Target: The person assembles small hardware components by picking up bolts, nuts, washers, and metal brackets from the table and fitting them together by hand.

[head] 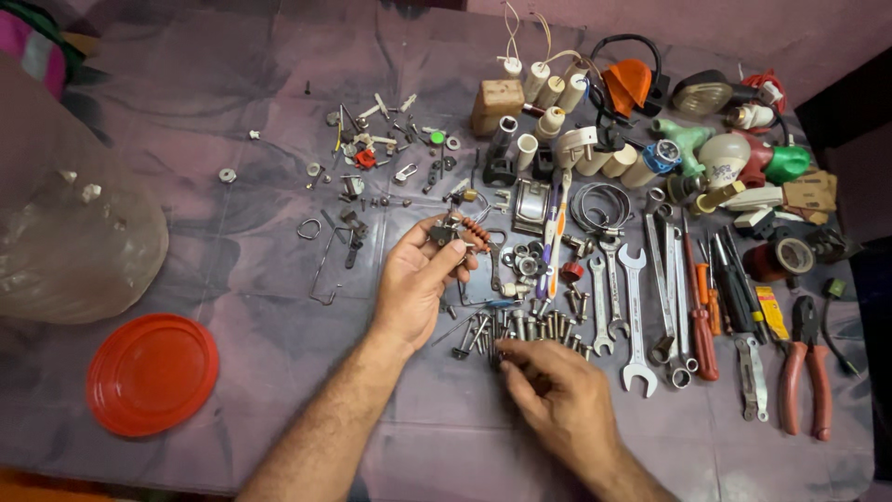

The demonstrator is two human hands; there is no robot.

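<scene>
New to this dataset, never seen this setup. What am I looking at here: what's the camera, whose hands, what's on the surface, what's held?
There is one picture, from a camera worn on a person's head, looking down at their own two bare hands; no robot. A purple-grey cloth covers the surface. On it lie a row of bolts, spanners, red-handled pliers, small loose hardware, white plastic fittings, a red lid and a clear plastic bag. The left hand holds a small dark part at its fingertips. The right hand touches the bolts; whether it grips one, I cannot tell.

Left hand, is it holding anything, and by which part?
The left hand pinches a small dark metal part by its near end, between thumb and fingertips. The right hand only touches the row of bolts.
</scene>
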